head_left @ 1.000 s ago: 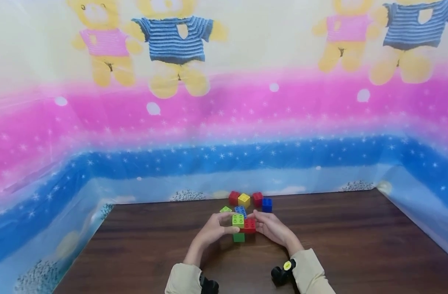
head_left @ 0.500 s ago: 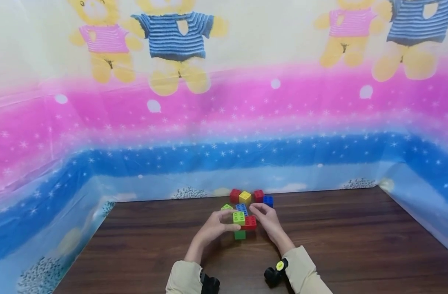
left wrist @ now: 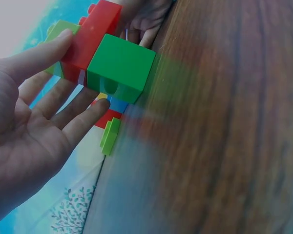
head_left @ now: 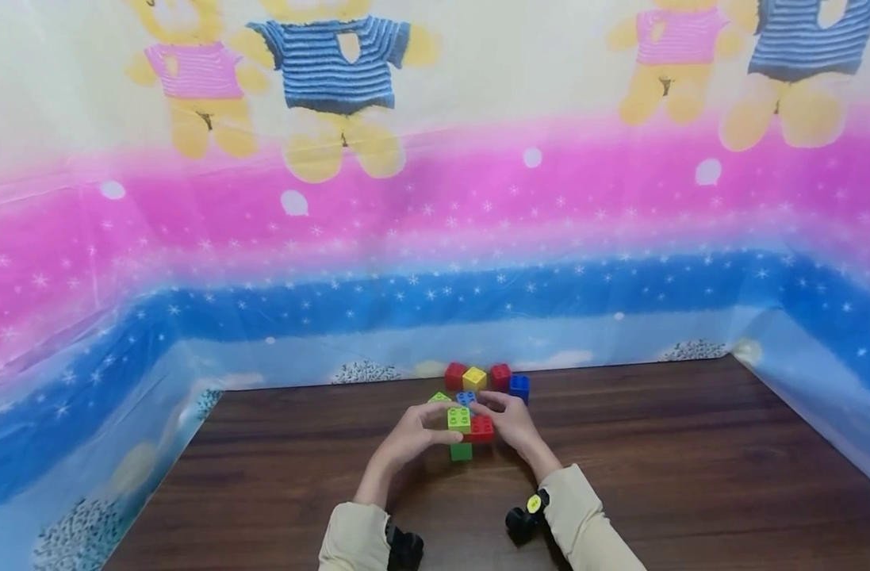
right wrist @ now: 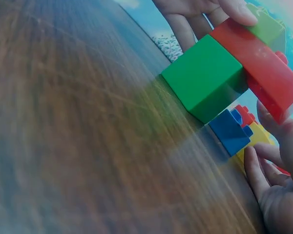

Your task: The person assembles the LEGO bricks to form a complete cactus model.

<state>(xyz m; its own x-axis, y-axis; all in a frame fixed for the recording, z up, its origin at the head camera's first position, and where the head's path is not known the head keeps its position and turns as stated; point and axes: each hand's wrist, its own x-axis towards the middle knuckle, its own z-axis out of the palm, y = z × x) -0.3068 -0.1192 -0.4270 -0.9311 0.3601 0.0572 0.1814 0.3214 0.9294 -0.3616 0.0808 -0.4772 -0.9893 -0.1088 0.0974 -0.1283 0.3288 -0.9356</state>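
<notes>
My left hand [head_left: 406, 436] pinches a small stack between thumb and fingers: a lime brick [head_left: 459, 419] on the left end of a longer red brick [head_left: 481, 429], with a green brick [head_left: 461, 451] underneath. In the left wrist view the thumb lies along the lime and red bricks. My right hand [head_left: 513, 424] is just right of and behind the stack, its fingers loosely bent and its fingertips close to the red brick. A blue brick [head_left: 465, 398] lies behind the stack, near those fingertips. Part of the right index finger is hidden by the red brick in the right wrist view.
At the back of the dark wooden table [head_left: 656, 444] stand a red brick [head_left: 454, 375], a yellow brick [head_left: 474, 379], another red brick [head_left: 500, 377] and a dark blue brick [head_left: 519, 387]. A lime piece [head_left: 438, 397] lies behind my left hand. A printed cloth [head_left: 477, 301] hangs behind.
My right hand first draws away from the red brick's right side, then moves left and behind it, toward the blue brick. The left hand keeps its hold on the stack.
</notes>
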